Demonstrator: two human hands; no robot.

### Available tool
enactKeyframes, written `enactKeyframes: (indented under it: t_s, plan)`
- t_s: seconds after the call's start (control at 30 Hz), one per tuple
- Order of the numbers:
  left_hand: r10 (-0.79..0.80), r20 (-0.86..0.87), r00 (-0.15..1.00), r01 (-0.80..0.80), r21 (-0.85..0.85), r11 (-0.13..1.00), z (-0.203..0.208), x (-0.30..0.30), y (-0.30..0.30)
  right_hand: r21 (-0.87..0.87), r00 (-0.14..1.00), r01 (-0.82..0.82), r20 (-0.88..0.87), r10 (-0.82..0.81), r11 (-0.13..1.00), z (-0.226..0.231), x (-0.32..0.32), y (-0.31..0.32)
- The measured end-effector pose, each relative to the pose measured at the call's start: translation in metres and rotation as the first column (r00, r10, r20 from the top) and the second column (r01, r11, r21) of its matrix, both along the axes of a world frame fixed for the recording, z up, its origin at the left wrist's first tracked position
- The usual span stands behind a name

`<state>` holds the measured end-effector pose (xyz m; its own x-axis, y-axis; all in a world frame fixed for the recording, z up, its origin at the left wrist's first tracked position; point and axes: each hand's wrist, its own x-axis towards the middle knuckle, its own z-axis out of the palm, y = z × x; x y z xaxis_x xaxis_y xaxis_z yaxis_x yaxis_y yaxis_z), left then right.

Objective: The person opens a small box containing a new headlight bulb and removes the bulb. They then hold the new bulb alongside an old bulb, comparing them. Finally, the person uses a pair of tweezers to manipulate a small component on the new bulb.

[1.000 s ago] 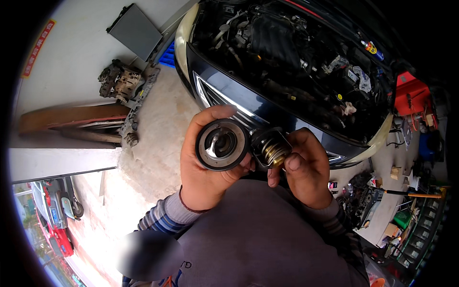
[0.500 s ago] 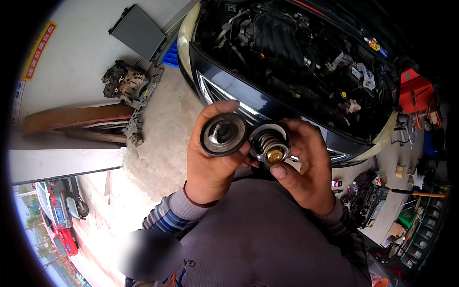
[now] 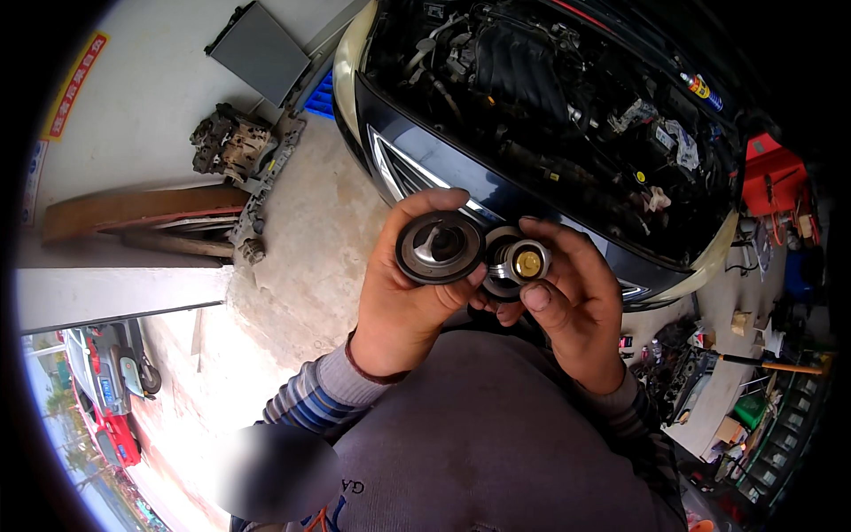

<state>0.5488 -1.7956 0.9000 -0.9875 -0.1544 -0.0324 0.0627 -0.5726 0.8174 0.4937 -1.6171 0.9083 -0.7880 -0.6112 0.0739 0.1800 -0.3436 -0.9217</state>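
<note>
My left hand [image 3: 399, 306] is closed round a dark-rimmed thermostat [image 3: 437, 248], whose round face with a metal bridge is turned up. Close beside it, my right hand [image 3: 581, 306] grips a second thermostat [image 3: 525, 261] by its edge, thumb in front and fingers behind. A brass-coloured round end shows in the middle of this one, and its spring is mostly hidden by the tilt. The two thermostats are side by side at chest height, nearly touching; whether they touch I cannot tell.
Ahead stands a dark car [image 3: 443, 168] with its engine bay [image 3: 532, 97] uncovered. A spray can [image 3: 700, 90] lies at the bay's far right. A radiator [image 3: 259, 53] leans on the left wall near a greasy engine part [image 3: 232, 146]. A red tool cart [image 3: 773, 173] stands at the right.
Both hands have shifted slightly right with the thermostats. The right one has been tilted, so its brass end faces up more and less of its spring shows.
</note>
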Motion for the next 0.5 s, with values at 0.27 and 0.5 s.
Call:
enactKeyframes:
  t_s: [0.27, 0.5]
  plan:
    - [-0.067, 0.044, 0.997, 0.066, 0.036, 0.997, 0.009, -0.003, -0.003, 0.061, 0.992, -0.043, 0.119, 0.035, 0.997, 0.000, -0.004, 0.004]
    - [-0.059, -0.050, 0.997, 0.056, -0.064, 0.996, 0.003, -0.002, -0.005, -0.035, 0.892, -0.090, 0.441, 0.097, 0.995, 0.002, -0.007, 0.003]
